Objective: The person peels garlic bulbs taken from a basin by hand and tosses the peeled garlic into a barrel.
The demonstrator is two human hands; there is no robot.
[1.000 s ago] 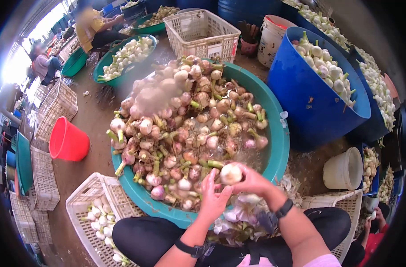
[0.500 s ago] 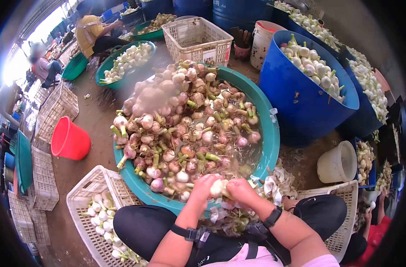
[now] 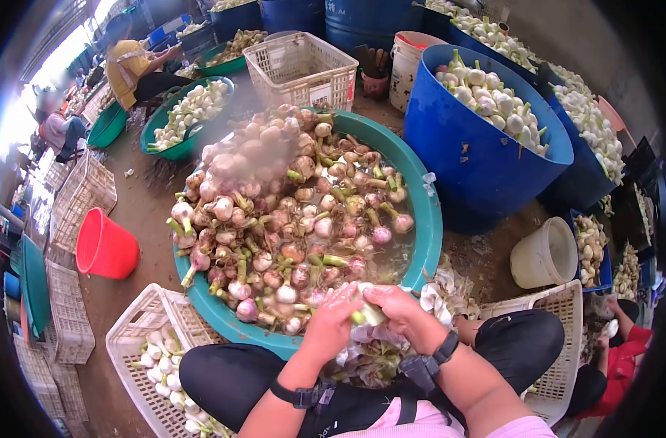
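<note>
The largest thing here is the blue tub [image 3: 479,168], filled with pale, cleaned garlic, beside the wide green basin [image 3: 429,237] of water and a muddy garlic heap [image 3: 293,219]. At the seated person's left stands a white crate [image 3: 137,314] with clean, stemmed bulbs inside; a loose pile of papery skins [image 3: 453,286] lies against the basin's near side.

Smaller than these are the 2 hands, close together over the basin's near rim, with 1 garlic bulb [image 3: 373,314] between them. It should be light and firm, its body hard enough to take a solid squeeze, while its wet outer skin likely slides and tears easily. The round body looks the safest place to grip; the green stem seems stiff enough to steady it, though a hard twist could bruise or snap it.

The left hand [image 3: 334,312] has its fingers curled in nearly closed at the bulb's left side, by the stem. The right hand [image 3: 400,310] is closed in too, its thumb side pressed to the bulb's other side. Exactly where each fingertip rests is hidden, so I cannot tell.
</note>
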